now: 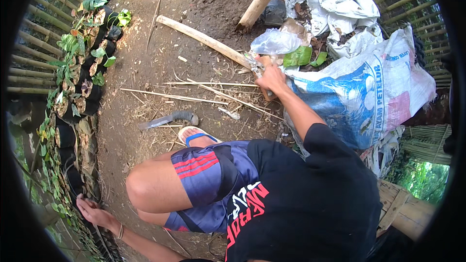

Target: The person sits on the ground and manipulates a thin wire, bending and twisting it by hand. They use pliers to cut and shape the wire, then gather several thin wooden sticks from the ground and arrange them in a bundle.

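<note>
My left hand (pixel 96 214) rests at the lower left against the row of black plant bags (pixel 66 133); its fingers look stretched out and I see nothing in them. At the upper middle my right hand (pixel 272 77) reaches out, its fingers curled over a brown wooden piece (pixel 268 94). Whether it grips that piece or something smaller is hidden. A pale pole (pixel 204 41) ends close beside this hand. Several thin bamboo strips (pixel 179 98) lie on the ground to its left. Near my sandalled foot lies a knife (pixel 170 119) with a dark wrapped handle.
To the right stands a large white and blue sack (pixel 349 97). Behind it are a crumpled white sack (pixel 344 5), a clear plastic bag (pixel 275 42) and green leaf pieces (pixel 297 57). A thick bamboo post (pixel 262 2) slants at the top. Bamboo slat fences (pixel 34 63) flank both sides.
</note>
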The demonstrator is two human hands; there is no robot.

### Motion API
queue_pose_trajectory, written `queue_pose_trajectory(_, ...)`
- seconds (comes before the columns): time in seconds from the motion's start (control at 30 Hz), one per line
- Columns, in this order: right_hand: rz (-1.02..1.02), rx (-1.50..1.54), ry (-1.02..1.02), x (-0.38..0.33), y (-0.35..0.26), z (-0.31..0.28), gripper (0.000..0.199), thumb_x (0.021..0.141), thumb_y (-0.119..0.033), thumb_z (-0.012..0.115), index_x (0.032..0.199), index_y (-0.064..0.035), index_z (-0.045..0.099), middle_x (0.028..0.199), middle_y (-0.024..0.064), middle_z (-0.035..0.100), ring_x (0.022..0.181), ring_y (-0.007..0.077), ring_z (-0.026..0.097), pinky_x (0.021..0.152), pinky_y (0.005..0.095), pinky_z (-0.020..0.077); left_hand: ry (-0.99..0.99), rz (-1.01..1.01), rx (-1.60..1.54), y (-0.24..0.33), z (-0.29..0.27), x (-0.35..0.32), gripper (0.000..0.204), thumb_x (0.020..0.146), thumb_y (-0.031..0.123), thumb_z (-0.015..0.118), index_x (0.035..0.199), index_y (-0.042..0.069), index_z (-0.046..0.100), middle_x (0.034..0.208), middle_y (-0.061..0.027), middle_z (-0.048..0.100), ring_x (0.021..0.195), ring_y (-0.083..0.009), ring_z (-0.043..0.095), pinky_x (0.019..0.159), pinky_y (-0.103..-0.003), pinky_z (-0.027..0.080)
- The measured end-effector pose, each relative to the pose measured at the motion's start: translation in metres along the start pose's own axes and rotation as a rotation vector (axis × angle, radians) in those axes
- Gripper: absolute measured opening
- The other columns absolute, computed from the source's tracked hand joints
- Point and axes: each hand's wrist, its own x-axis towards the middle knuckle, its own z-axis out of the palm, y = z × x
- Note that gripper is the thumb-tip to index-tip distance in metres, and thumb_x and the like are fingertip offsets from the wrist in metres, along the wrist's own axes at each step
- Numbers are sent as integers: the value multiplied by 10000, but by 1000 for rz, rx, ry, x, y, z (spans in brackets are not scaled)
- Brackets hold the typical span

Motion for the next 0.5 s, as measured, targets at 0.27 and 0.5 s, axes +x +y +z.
queue_pose_trajectory(0.27, 151, 258, 175, 52, 25, 24, 1094, 721, -499, 876, 1485, 130, 409, 1510, 319, 481, 1439, 432, 465, 1174, 516, 428, -202, 18, -148, 38, 78, 3, 281, 1158, 276, 519, 1160, 45, 679, 734, 103, 342, 625, -3, 254, 548, -211, 203)
queue_pose_trajectory(0.5, 30, 18, 372, 39, 20, 20, 1009, 777, -507, 889, 1458, 105, 465, 1467, 300, 517, 1364, 452, 523, 1156, 500, 445, -408, -61, -276, 62, 145, -8, 249, 1151, 266, 534, 1095, 61, 664, 719, 97, 318, 604, -3, 230, 524, -213, 174)
